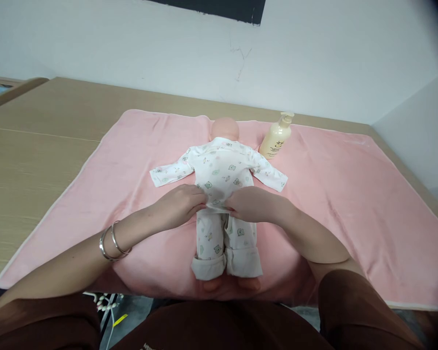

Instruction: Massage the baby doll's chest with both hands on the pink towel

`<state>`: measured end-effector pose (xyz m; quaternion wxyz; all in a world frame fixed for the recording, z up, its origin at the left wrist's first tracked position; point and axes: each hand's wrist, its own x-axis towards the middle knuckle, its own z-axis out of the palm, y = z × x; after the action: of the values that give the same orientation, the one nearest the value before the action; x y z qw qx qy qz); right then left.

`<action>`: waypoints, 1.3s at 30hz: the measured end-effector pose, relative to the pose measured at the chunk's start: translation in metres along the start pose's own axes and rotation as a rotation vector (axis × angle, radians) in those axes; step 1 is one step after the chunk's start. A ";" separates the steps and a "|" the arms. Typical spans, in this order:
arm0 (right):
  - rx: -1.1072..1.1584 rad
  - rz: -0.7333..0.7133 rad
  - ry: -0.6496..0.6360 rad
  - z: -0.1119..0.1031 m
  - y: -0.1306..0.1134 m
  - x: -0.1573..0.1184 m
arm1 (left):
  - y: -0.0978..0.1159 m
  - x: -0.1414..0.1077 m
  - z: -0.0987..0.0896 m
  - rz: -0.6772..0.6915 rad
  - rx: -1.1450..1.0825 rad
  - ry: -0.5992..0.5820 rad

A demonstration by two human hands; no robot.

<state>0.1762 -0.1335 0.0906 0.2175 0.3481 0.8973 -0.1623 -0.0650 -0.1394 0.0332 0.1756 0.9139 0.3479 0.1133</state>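
Observation:
A baby doll (225, 129) lies on a pink blanket, head away from me, no face showing. It wears a white printed shirt (222, 165) with sleeves spread out and matching trousers (210, 238) with rolled cuffs. My left hand (185, 203) has its fingers pinched on the left side of the shirt's hem. Near the middle of that hem, my right hand (251, 204) is closed on the cloth, its fingertips partly hidden. The doll's bare feet (213, 284) stick out below the cuffs.
The pink blanket (149, 141) covers much of the wooden table (32, 165) and reaches its front edge. A cream pump bottle (276, 137) stands beside the doll's right-hand sleeve. Behind the table rises a white wall (131, 53). Cables (109, 308) hang below the front edge.

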 end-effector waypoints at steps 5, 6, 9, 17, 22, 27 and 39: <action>0.070 -0.083 -0.040 0.000 0.013 0.002 | 0.003 0.011 -0.003 -0.112 -0.069 -0.134; 0.129 -0.130 -0.025 -0.001 0.018 0.002 | 0.004 0.015 -0.004 -0.153 -0.083 -0.133; 0.282 -0.139 0.251 -0.003 0.034 0.006 | 0.005 0.031 -0.008 -0.257 -0.029 0.080; 0.019 0.217 0.612 0.020 0.039 0.037 | -0.011 0.080 0.018 -0.227 0.052 0.260; -0.111 0.277 0.618 0.036 0.019 0.034 | -0.012 0.074 0.042 -0.158 0.132 0.322; -0.131 0.340 0.603 0.038 0.007 0.033 | -0.008 0.071 0.045 -0.152 0.175 0.349; 0.205 0.159 0.623 0.024 0.056 0.057 | -0.042 0.086 0.046 -0.163 0.022 0.344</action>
<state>0.1840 -0.0732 0.0333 -0.0912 0.4701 0.8697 -0.1201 -0.0120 -0.0635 -0.0185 0.1121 0.8517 0.4471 0.2493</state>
